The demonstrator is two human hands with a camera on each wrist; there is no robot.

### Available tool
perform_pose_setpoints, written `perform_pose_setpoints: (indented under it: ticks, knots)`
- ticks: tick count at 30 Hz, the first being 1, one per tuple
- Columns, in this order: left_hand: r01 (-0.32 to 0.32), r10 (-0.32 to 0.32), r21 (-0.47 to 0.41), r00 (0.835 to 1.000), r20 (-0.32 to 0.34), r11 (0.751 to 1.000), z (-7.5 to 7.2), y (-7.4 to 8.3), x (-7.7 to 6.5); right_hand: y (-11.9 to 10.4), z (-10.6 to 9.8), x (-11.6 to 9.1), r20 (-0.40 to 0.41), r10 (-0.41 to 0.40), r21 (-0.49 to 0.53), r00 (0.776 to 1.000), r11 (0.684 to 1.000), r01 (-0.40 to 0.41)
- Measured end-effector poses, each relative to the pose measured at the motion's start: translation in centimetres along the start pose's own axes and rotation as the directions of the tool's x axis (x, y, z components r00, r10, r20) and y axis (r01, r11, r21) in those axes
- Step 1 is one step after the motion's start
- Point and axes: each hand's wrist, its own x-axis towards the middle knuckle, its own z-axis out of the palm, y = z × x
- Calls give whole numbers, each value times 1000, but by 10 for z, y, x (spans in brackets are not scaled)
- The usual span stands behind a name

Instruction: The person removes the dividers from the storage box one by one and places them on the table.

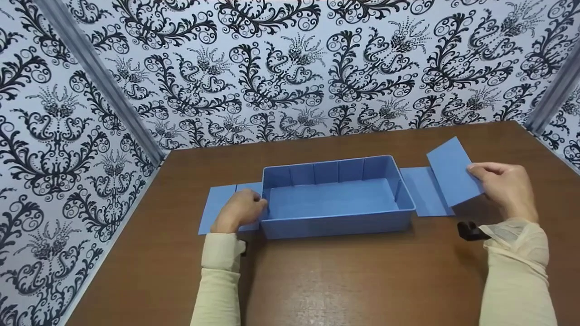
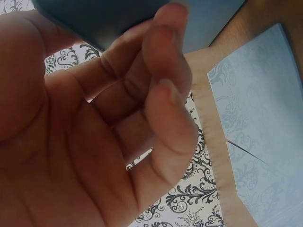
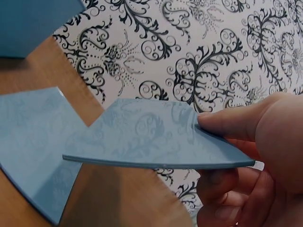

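Observation:
A long blue plastic bin [image 1: 337, 225] stands upright on the table, with its inner walls ribbed by vertical slots. My left hand [image 1: 241, 209] grips the bin's left end wall; in the left wrist view the fingers curl at the dark bin wall [image 2: 109, 19], and the thumb tip is hidden behind it. Off the bin's right end, my right hand [image 1: 507, 183] pinches a flat blue divider panel [image 1: 453, 174] by its right edge. The panel is tilted and raised above the table. Thumb on top, fingers beneath, as the right wrist view shows of the held divider panel [image 3: 142, 135].
Beneath the raised panel another blue panel [image 1: 419, 192] lies flat, close to the bin's right end. More flat blue panels [image 1: 218, 206] lie at the bin's left. The brown table [image 1: 317, 280] meets patterned walls [image 1: 281, 68] at the back and left.

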Motion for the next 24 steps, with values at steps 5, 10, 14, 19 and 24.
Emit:
perform_pose_setpoints:
  ticks: [5,10,14,19,24]
  knots:
    - [9,-9,1,1000,2,1000,1,1,0,9,-3,3,-13,15,-19,1000,1000,-15]
    - [48,-47,-19,999,20,999,1,2,0,17,-7,5,-12,13,13,1000,1000,-13]
    - [57,-57,-17,998,27,998,2,2,1,22,-7,7,-21,11,-26,1000,1000,-12]
    - [58,-58,-17,998,27,998,2,2,2,26,-6,11,-36,57,-69,998,996,-59]
    - [82,-81,-27,996,34,996,1,2,2,31,-6,13,-5,59,-72,998,996,-59]
